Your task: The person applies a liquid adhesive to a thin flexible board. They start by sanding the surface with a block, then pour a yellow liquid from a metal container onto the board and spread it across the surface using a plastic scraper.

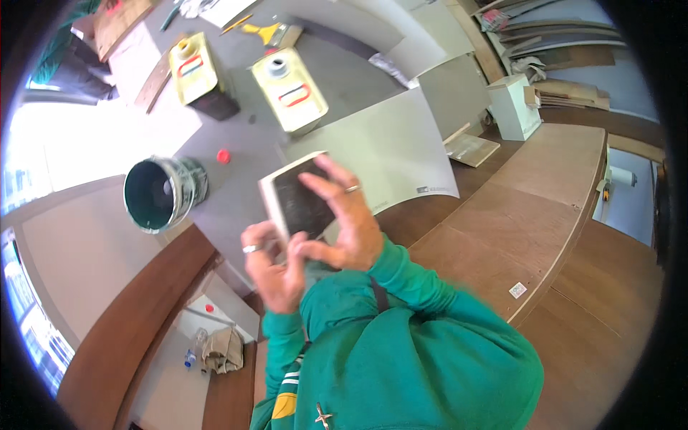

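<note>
A flat rectangular slab (297, 204) with a dark face and pale edges is held up in front of me; its exact kind I cannot make out. My left hand (274, 269), wearing a ring, grips its lower left corner. Across the upper right side and lower edge, my right hand (345, 218) closes with fingertips on the dark face. Beyond the slab stand two rectangular metal cans (292, 97), pale on top; the left can (195, 72) has a yellowish cap. A white sheet (387, 147) lies behind my right hand.
A paint-smeared bucket (188, 186) with a dark green inside sits at the left. A red cap (223, 156) lies beside it. Farther back are a paintbrush (276, 34) and a pencil (236, 24). Brown boards (502, 208) extend right. Another person (68, 54) stands at the far left.
</note>
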Demonstrator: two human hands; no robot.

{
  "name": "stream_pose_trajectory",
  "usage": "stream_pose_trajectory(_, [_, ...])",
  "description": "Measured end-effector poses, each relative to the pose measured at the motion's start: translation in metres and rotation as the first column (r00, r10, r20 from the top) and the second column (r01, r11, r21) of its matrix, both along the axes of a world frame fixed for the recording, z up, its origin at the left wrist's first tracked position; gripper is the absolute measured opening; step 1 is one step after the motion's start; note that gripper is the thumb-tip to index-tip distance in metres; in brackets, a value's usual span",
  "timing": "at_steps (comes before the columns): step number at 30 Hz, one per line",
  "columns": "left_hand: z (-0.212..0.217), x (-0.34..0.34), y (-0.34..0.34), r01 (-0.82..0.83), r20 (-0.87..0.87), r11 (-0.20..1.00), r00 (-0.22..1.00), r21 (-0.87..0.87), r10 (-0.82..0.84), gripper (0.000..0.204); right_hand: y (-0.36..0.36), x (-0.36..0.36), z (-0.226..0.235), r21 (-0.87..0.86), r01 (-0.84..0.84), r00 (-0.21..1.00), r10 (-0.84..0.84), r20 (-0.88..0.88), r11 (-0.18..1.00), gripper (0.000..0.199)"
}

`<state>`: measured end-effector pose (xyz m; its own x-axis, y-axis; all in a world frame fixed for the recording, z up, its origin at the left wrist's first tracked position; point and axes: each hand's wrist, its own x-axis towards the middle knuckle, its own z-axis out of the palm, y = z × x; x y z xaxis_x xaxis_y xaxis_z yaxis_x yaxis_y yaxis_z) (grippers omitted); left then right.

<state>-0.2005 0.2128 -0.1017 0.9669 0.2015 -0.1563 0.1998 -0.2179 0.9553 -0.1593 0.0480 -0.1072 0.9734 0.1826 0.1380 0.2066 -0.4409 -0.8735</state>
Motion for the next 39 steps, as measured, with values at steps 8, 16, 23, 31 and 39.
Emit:
stream_pose_trajectory(8, [-0.097, 0.027, -0.194, 0.203, -0.038, 0.971, 0.977, -0.128, -0.209, 0.031, -0.155, 0.009, -0.087, 0.022, 0.477, 0.862, -0.463, -0.207, 0.878, 0.094])
stream_pose_trajectory(16, [-0.273, 0.069, -0.190, 0.499, -0.004, 0.865, 0.866, 0.045, -0.499, 0.061, -0.179, 0.029, -0.244, -0.288, 0.502, 0.851, -0.525, -0.004, 0.816, 0.086])
stream_pose_trajectory(23, [-0.344, 0.073, -0.182, 0.539, 0.053, 0.679, 0.763, 0.498, -0.645, 0.067, -0.191, 0.034, -0.316, -0.493, 0.364, 0.919, -0.390, 0.053, 0.790, 0.082])
stream_pose_trajectory(31, [-0.356, 0.074, -0.163, 0.420, -0.039, 0.526, 0.807, 0.739, -0.590, 0.054, -0.310, 0.116, -0.341, -0.654, 0.587, 0.778, -0.554, 0.295, 0.476, 0.078])
stream_pose_trajectory(39, [-0.359, 0.076, -0.154, 0.422, -0.046, 0.515, 0.805, 0.746, -0.592, 0.055, -0.277, 0.101, -0.353, -0.694, 0.559, 0.788, -0.550, 0.276, 0.454, 0.081])
